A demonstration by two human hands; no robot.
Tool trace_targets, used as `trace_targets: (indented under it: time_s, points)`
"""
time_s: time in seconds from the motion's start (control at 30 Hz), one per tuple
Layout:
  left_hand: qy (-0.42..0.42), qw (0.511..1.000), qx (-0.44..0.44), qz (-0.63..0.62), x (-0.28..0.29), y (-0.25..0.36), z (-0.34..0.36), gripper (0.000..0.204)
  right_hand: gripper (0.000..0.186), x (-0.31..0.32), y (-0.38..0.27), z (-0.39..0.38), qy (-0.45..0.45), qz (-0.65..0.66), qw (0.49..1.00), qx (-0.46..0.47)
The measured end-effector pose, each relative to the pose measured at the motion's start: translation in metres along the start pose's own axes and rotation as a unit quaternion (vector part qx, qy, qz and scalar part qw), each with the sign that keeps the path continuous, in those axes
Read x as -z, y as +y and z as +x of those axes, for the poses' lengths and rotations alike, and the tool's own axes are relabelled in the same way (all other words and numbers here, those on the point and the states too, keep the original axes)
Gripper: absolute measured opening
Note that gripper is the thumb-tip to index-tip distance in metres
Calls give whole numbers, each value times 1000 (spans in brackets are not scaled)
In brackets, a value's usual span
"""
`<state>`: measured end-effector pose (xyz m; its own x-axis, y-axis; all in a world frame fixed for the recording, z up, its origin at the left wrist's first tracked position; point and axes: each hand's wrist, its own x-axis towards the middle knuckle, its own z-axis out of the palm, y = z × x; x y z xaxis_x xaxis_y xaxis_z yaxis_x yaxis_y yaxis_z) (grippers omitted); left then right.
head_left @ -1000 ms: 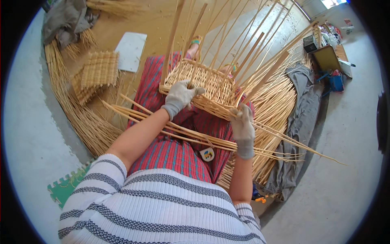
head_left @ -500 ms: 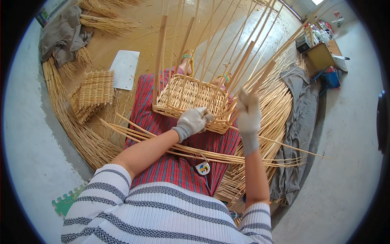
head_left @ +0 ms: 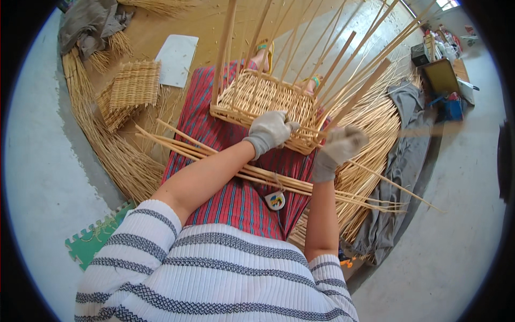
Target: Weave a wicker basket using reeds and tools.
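A half-woven wicker basket point(head_left: 263, 94) rests on my lap, its flat base woven and several upright rods and wider wooden stakes rising from its edge. My left hand point(head_left: 272, 130), in a pale work glove, is closed on the basket's near side. Beside the near right corner is my right hand point(head_left: 340, 150), gloved too and slightly smeared by motion, its fingers curled. A blurred wicker rod point(head_left: 413, 131) runs out from it to the right. Across my thighs lie several loose rods point(head_left: 188, 147), passing under my left forearm.
A big bundle of rods point(head_left: 370, 145) lies to my right, with grey cloth point(head_left: 410, 134) along it. On the left are woven panels point(head_left: 134, 86), a white sheet point(head_left: 176, 60), more rods point(head_left: 102, 134) and a green foam mat point(head_left: 99, 236). A tape measure point(head_left: 274, 200) hangs at my lap.
My right hand has swung down and outward from beside the tall stake, turning to the right. My left hand keeps its grip on the basket's near side. The whole view has shifted slightly.
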<state>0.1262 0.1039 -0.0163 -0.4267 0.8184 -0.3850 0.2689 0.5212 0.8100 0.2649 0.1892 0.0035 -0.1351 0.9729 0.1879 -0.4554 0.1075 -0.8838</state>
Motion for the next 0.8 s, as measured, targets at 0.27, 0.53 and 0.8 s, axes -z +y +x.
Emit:
trace_targets:
  time_s: [0.27, 0.53, 0.8]
  points:
    - [-30, 998, 9, 54, -2, -1, 8, 76, 53, 42, 0, -23, 158, 118, 975, -106]
    - [-58, 968, -242, 31, 58, -30, -65, 55, 41, 42, -50, -30, 89, 16, 983, -162]
    - [155, 934, -265, 181, 112, -98, -118, 9, 46, -4, -36, -134, -368, -103, 786, -486]
